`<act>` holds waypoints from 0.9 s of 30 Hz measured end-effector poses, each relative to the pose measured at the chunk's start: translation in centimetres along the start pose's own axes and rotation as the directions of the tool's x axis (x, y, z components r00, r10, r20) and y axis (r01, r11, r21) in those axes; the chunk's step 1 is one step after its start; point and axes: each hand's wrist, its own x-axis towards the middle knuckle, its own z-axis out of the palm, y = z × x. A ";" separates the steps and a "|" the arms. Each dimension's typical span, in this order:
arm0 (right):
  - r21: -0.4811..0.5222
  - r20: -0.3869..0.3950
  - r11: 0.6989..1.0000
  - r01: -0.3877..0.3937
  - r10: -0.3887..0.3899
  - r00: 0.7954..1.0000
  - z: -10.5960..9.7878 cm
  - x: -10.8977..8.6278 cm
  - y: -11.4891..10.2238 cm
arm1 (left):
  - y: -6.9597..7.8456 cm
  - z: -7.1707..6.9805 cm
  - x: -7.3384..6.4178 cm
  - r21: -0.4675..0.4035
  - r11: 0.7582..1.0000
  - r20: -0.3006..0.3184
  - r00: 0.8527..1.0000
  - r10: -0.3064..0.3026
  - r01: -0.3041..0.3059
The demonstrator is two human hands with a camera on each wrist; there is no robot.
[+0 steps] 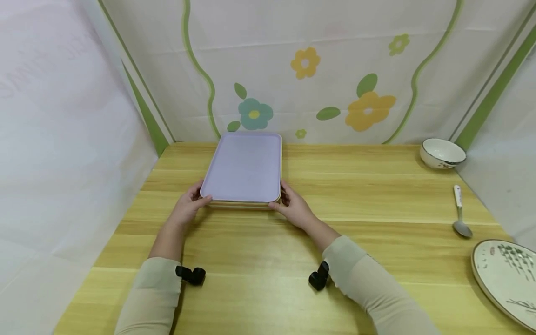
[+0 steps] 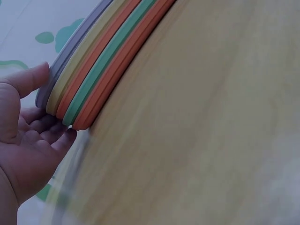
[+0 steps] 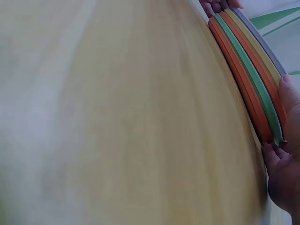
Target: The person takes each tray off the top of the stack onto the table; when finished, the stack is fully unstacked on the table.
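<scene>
A stack of rectangular trays (image 1: 244, 167) lies toward the back of the table, a lilac one on top. From the side, the left wrist view shows yellow, orange, green (image 2: 96, 84) and orange-red edges beneath the lilac one. My left hand (image 1: 187, 204) holds the near left corner, thumb at the top tray's rim and fingers along the side. At the near right corner my right hand (image 1: 294, 207) holds the stack the same way, its thumb (image 3: 288, 91) against the upper edges and its fingers low by the bottom tray.
At the right back stands a white bowl (image 1: 439, 160) with a dark rim. A spoon (image 1: 459, 214) with a white handle lies in front of it. Nearer, a decorated plate (image 1: 502, 284) sits at the right edge. A flowered cloth (image 1: 335, 56) hangs right behind the table.
</scene>
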 end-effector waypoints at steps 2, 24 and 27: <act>-0.001 0.004 1.000 0.004 -0.004 1.000 0.0 0.0 -0.1 | 0.2 0.0 0.0 -0.029 0.999 -0.011 1.000 -0.020 0.020; 0.005 0.009 0.999 -0.040 0.039 0.999 0.0 -0.1 -0.2 | 3.3 0.5 -0.5 -0.254 0.967 -0.018 1.000 0.021 -0.024; 0.000 0.008 0.999 -0.045 0.045 0.999 -0.1 -0.1 -0.2 | 3.3 0.5 -0.6 -0.332 0.943 -0.006 1.000 0.013 -0.014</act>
